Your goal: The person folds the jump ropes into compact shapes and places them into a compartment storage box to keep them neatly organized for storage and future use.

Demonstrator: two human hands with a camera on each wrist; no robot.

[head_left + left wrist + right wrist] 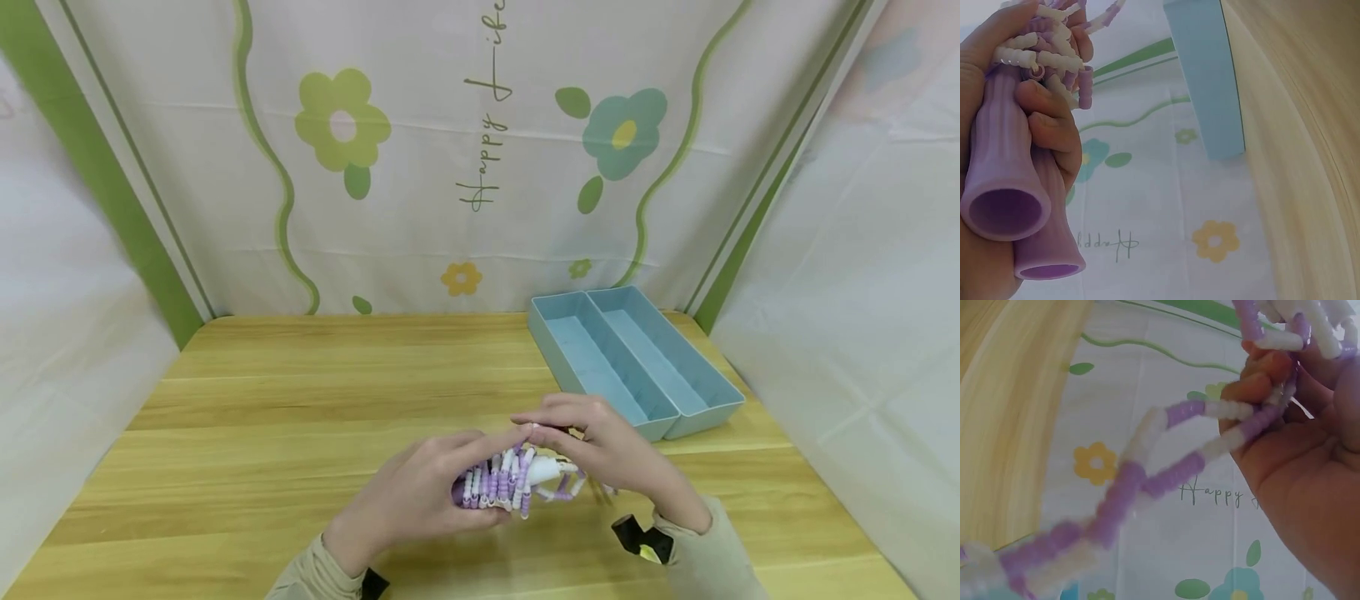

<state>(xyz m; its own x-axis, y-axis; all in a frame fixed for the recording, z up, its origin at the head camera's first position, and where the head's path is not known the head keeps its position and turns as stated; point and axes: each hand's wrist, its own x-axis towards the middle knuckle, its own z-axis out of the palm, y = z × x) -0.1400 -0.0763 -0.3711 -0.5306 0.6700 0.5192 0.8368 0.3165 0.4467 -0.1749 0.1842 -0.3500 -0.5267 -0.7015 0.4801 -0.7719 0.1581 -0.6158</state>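
Observation:
A beaded jump rope (498, 485) in purple and white is bundled above the front of the table. My left hand (420, 487) grips the bundle. In the left wrist view, its fingers curl round two purple flared handles (1007, 140), whose hollow ends face the camera, with beaded coils lying across them. Beside it, my right hand (603, 442) pinches part of the rope near the left fingertips. The right wrist view shows a doubled length of beaded cord (1124, 494) trailing from the right fingers. The coils hide some of the left fingers.
Two long light-blue bins (551, 350) stand side by side at the back right of the wooden table (285, 392). A flower-printed cloth (420, 225) hangs behind the table, with white cloth at both sides.

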